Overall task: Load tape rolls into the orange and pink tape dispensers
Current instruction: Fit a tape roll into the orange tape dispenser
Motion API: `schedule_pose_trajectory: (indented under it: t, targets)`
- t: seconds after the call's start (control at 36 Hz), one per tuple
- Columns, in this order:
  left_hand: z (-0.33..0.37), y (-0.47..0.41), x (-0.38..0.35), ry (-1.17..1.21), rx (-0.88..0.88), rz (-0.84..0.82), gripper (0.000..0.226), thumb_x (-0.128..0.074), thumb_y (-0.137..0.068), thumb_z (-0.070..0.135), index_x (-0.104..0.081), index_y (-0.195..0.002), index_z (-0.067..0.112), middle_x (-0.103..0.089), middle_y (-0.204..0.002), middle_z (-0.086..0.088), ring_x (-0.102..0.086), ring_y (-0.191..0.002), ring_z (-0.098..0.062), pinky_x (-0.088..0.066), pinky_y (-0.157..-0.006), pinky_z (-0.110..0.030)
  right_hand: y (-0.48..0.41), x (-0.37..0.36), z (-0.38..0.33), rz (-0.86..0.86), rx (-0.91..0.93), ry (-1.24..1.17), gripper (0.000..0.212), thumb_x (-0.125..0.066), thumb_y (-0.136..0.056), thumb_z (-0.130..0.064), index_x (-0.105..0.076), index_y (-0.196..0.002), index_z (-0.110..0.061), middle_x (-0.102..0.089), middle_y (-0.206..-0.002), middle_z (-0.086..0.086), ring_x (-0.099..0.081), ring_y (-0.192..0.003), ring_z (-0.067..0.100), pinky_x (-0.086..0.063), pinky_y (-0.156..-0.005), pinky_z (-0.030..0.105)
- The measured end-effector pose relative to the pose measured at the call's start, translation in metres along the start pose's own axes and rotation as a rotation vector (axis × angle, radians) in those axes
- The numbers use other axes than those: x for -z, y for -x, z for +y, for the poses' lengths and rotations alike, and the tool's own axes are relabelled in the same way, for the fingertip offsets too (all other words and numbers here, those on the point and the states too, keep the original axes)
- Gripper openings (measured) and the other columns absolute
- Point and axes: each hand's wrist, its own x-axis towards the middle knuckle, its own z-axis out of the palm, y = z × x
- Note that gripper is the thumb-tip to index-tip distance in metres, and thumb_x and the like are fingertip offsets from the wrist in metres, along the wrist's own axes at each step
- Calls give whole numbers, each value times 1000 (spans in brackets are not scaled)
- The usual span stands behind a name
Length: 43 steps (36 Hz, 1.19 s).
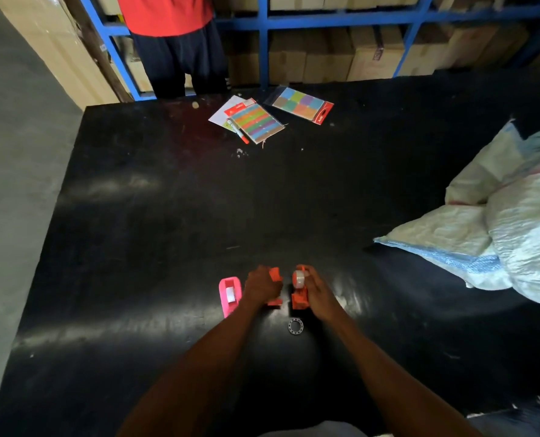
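Small clear ring-shaped tape roll (295, 326) lies loose on black tabletop (167, 216), nearest camera. Left hand (262, 287) clamps one orange plastic dispenser part (275, 274); right hand (317, 293) pinches other orange part (299, 299) bearing white tape roll (299, 278). Pink plastic dispenser (229, 296) appears loaded. Step judged: orange loading. Next: mate halves squarely.

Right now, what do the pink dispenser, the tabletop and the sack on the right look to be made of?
Pink dispenser: looks like moulded plastic, with a uniform bright colour and smooth rounded edges.
Tabletop: a hard, glossy black sheet with streaky reflections; what it is made of is unclear.
Sack: probably woven plastic, white, crinkled and slightly shiny.
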Motion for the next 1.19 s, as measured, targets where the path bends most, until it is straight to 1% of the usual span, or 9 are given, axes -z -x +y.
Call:
schedule_pose_trajectory:
  t: [0.06, 0.11, 0.22, 0.31, 0.44, 0.61, 0.75, 0.97, 1.19]
  targets:
    - [-2, 4, 11, 413, -26, -206, 18, -73, -79, 17, -69, -96, 13, -71, -92, -12, -67, -87, -25, -54, -93, -47, 1, 4, -6, -10, -6, -5, 22, -38, -103, -39, -59, -105, -47, -70, -94, -9, -66, -86, 9, -52, -82, 28]
    - [-2, 12, 24, 687, -31, -352, 28, -69, -83, 3, -64, -101, 24, -74, -84, -1, -68, -80, -15, -54, -92, -44, 1, 6, -11, -27, -12, 3, 24, -37, -104, -38, -57, -104, -51, -72, -95, -8, -69, -87, 10, -53, -84, 32]
    - [-4, 24, 41, 815, -83, -391, 45, -61, -86, -7, -54, -123, 20, -70, -93, -5, -70, -82, -12, -58, -78, -29, -2, 5, -14, -88, 3, 29, 23, -33, -99, -55, -53, -111, -53, -74, -100, 1, -72, -92, 22, -56, -91, 47]
    - [-4, 29, 44, 857, -98, -391, 52, -62, -85, -8, -50, -131, 14, -69, -101, -12, -73, -83, -13, -60, -78, -30, -1, 2, -17, -116, 20, 34, 29, -31, -97, -58, -51, -116, -47, -74, -99, 5, -74, -88, 26, -57, -88, 55]
    - [-1, 41, 47, 935, -111, -378, 52, -68, -82, -5, -55, -129, 14, -70, -104, -14, -72, -93, -21, -61, -79, -35, 13, 2, -44, -89, 71, -13, 25, -30, -107, -34, -52, -119, -29, -72, -93, -4, -71, -82, 8, -55, -80, 34]
    - [2, 56, 49, 977, -120, -353, 48, -69, -82, -2, -58, -125, 16, -73, -105, -13, -70, -102, -28, -57, -88, -45, 16, 4, -53, -72, 116, 61, 24, -31, -107, -37, -53, -116, -37, -71, -100, -2, -69, -89, 13, -53, -83, 33]
    - [4, 66, 55, 975, -135, -334, 45, -70, -82, 1, -60, -124, 14, -74, -104, -14, -71, -99, -27, -59, -81, -41, 18, 0, -60, -57, 154, 121, 25, -32, -106, -36, -53, -120, -32, -69, -104, -1, -66, -92, 14, -52, -89, 37]
    - [0, 79, 63, 1027, -185, -290, 45, -75, -80, 10, -61, -124, 13, -69, -118, -19, -66, -109, -34, -56, -91, -49, 24, -5, -80, -49, 228, 203, 26, -32, -107, -32, -53, -122, -27, -68, -108, 2, -65, -97, 19, -49, -92, 34]
    - [-3, 84, 68, 1109, -196, -256, 44, -72, -82, 10, -61, -125, 16, -69, -119, -15, -67, -109, -30, -58, -85, -40, 25, -14, -94, -9, 242, 194, 27, -28, -103, -35, -54, -112, -34, -70, -99, 0, -67, -89, 17, -54, -88, 42]
